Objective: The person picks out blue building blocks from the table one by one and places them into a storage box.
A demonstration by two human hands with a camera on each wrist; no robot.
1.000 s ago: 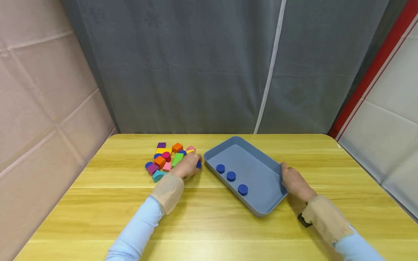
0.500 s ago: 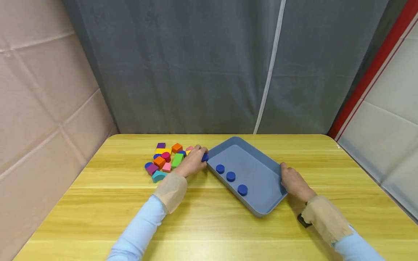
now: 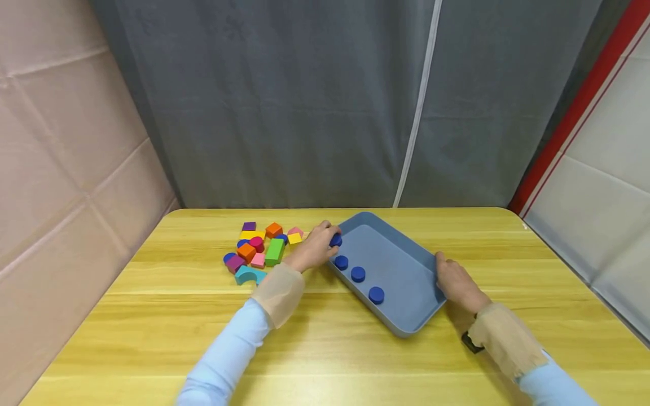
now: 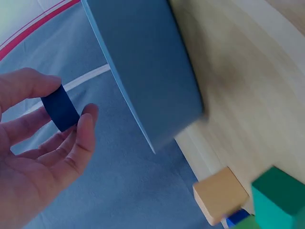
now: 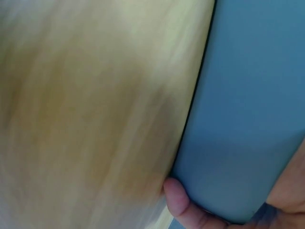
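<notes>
My left hand (image 3: 316, 247) pinches a short blue cylinder block (image 4: 61, 109) between thumb and fingertips. In the head view it holds the block over the left rim of a grey-blue rectangular tray (image 3: 401, 256). The tray lies at an angle on the table, with three matching blue cylinder blocks (image 3: 358, 274) spaced along its left wall inside. At the tray's right end, my right hand (image 3: 461, 286) grips the wall. Its fingertip (image 5: 176, 193) presses the outer side in the right wrist view, while much of that hand lies outside the picture.
Left of the tray lies a loose cluster of coloured blocks: a green block (image 3: 275, 252), a yellow cube (image 3: 294, 239), a teal arch (image 3: 249, 274), orange cubes and more blue pieces (image 3: 229, 257). A grey curtain (image 3: 284, 113) hangs behind the wooden table (image 3: 325, 361).
My left hand has moved right from the block cluster to the tray's left rim, carrying the blue cylinder block. The yellow cube now shows fully. My right hand and the tray stay put.
</notes>
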